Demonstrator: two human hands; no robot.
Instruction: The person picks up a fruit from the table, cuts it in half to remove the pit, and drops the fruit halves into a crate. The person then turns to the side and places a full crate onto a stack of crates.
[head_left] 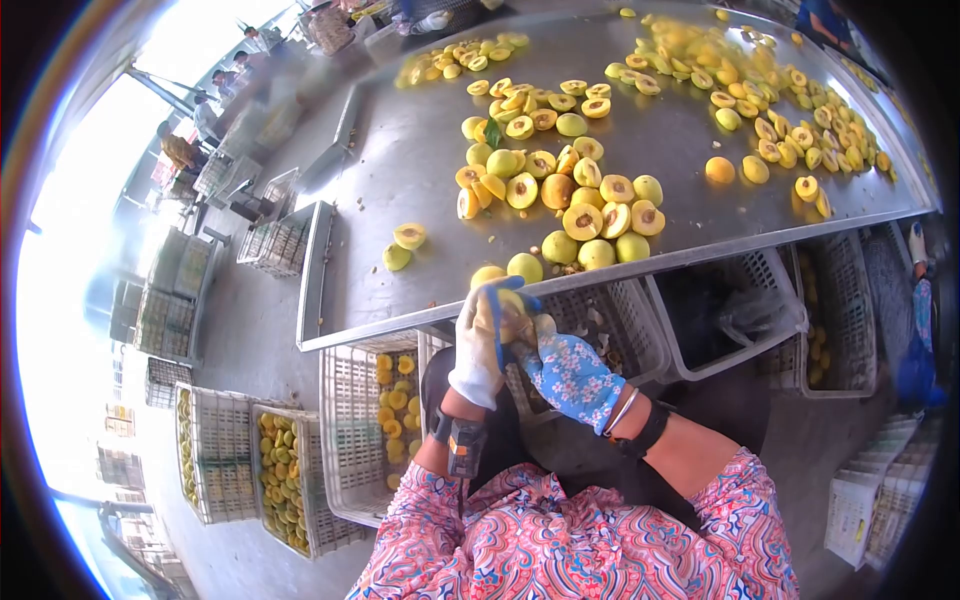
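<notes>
L hand (478,345) & R hand (570,375) fingers pinch one yellow fruit (514,318) at desk (400,180) edge, seems pit-removing step; next prob. needs steady grip w/ careful twist.

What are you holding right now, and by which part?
One yellow fruit, between both gloved hands: left hand wraps its left side, right hand cups its right underside. A blue strip there cannot be identified.

Fruit (560,190) heaped on table (400,170); crates (345,440) under near edge, more on floor left.
</notes>
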